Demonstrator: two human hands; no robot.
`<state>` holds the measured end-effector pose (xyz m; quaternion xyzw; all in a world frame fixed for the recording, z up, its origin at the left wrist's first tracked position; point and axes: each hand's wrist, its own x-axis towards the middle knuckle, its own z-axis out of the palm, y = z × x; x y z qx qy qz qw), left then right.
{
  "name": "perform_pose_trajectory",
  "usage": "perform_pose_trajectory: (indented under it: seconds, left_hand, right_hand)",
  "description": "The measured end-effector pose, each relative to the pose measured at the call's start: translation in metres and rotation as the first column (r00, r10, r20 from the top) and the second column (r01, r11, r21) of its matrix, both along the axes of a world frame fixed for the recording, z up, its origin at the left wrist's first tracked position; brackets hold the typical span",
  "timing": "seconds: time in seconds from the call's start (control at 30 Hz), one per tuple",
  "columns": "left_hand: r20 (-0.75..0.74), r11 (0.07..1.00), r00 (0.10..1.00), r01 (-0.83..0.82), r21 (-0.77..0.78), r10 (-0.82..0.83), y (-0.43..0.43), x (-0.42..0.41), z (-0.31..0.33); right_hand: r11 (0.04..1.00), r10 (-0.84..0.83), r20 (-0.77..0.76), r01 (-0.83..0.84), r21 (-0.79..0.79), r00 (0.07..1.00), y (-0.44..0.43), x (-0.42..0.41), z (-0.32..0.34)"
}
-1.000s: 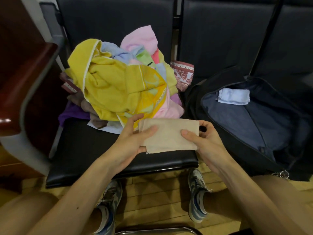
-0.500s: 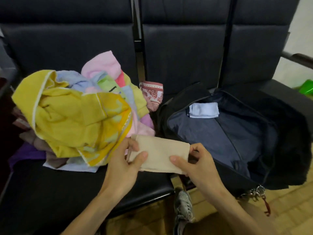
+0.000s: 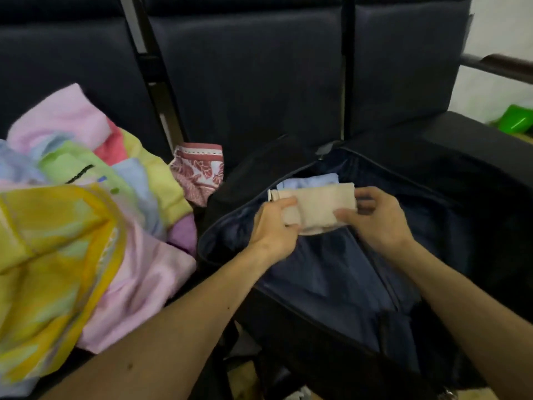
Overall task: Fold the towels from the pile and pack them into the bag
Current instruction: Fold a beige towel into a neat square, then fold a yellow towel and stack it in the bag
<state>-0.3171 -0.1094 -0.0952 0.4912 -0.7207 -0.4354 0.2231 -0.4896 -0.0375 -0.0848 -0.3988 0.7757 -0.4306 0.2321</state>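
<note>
This looks like a waiting area or lobby. A row of linked dark-blue padded seats [image 3: 248, 82] has high backs joined by dark metal uprights [image 3: 151, 67]. A dark wooden armrest [image 3: 501, 66] ends the row against a plain pale wall [image 3: 496, 24], with tan wooden flooring [image 3: 243, 382] below.

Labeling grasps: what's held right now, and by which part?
The folded beige towel, over the open bag. The left hand grips its left end, the right hand pinches its right end.

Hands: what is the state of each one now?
Left hand: grips the folded beige towel.
Right hand: grips the same towel.
</note>
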Motion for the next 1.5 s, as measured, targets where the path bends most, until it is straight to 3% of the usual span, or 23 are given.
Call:
perform_pose_trajectory:
  seconds: [0.1,0.33,0.67,0.8,0.97,1.1,1.2,1.33,1.5]
  left_hand:
    - [0.049,0.997,0.999,-0.018,-0.07,0.022,-0.036,-0.028,-0.009]
    - [0.229,0.991,0.973,0.059,-0.123,-0.03,-0.075,-0.051,-0.043]
    - [0.323,0.995,0.941,0.101,0.027,-0.104,-0.066,-0.046,-0.022]
    - [0.324,0.992,0.939,0.086,0.096,-0.113,-0.037,-0.029,0.002]
    - [0.118,0.995,0.988,0.096,0.036,-0.1,0.009,0.044,0.037]
    - [0.001,0.999,0.999,-0.041,-0.025,0.041,0.046,0.13,0.056]
    - [-0.045,0.987,0.987,-0.158,-0.039,0.156,0.07,0.201,0.056]
    - [0.03,0.938,0.941,-0.334,-0.096,0.338,0.083,0.294,0.037]
    - [0.194,0.894,0.877,-0.41,-0.18,0.441,0.083,0.342,0.022]
  right_hand:
    - [0.998,-0.023,-0.006,0.022,-0.056,1.0,-0.039,-0.02,-0.008]
    - [1.0,-0.026,-0.019,0.026,-0.014,0.999,-0.08,-0.041,-0.049]
    - [0.997,-0.004,-0.024,0.005,0.074,1.0,-0.071,-0.042,-0.043]
    - [0.989,-0.068,-0.067,0.076,0.127,0.995,-0.047,-0.024,-0.022]
    - [0.999,-0.033,-0.013,0.034,0.032,0.999,0.004,0.037,0.005]
    - [0.992,0.106,0.073,-0.1,-0.08,0.992,0.036,0.125,0.028]
    - [0.959,0.28,0.104,-0.273,-0.077,0.954,0.051,0.197,0.031]
    - [0.902,0.426,0.165,-0.431,-0.004,0.889,0.055,0.28,0.023]
    - [0.909,0.376,0.25,-0.408,0.088,0.892,0.039,0.336,0.003]
